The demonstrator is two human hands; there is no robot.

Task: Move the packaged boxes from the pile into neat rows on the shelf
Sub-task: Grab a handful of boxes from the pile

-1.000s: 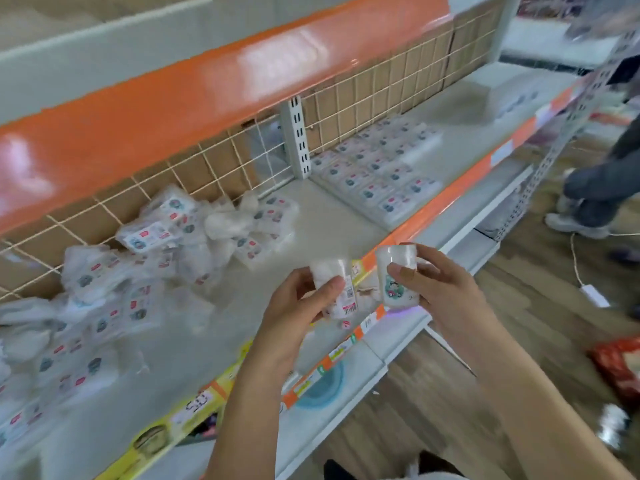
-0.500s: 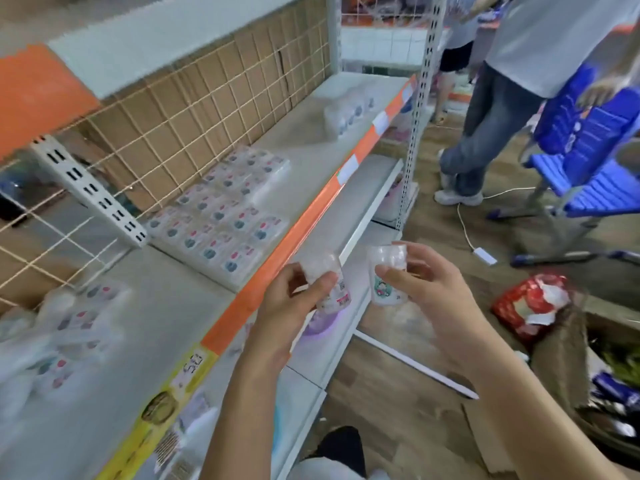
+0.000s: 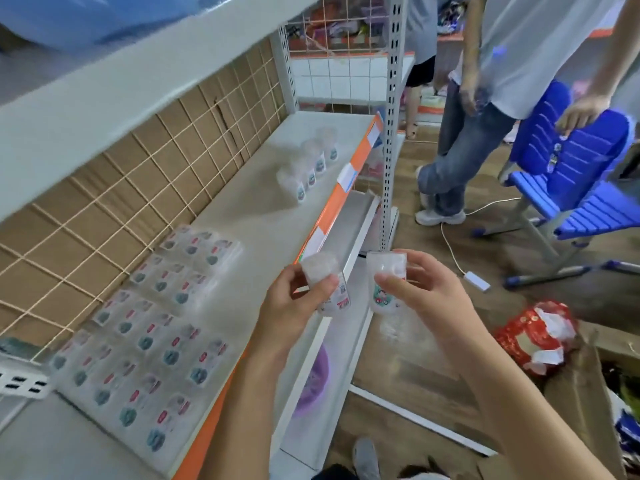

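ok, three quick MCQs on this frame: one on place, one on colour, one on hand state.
1. Where do the upright packs stand?
A. far end of the shelf
B. floor
C. chair seat

2. What colour is the chair?
A. red
B. blue
C. green

3. What is the left hand doing?
A. hanging idle
B. pressing flat on the shelf
C. gripping a small pack

Key: 1 A, they line up beyond the flat rows; 2 B, seat and back are blue; 3 C, its fingers curl round the pack, as the right hand grips another pack.
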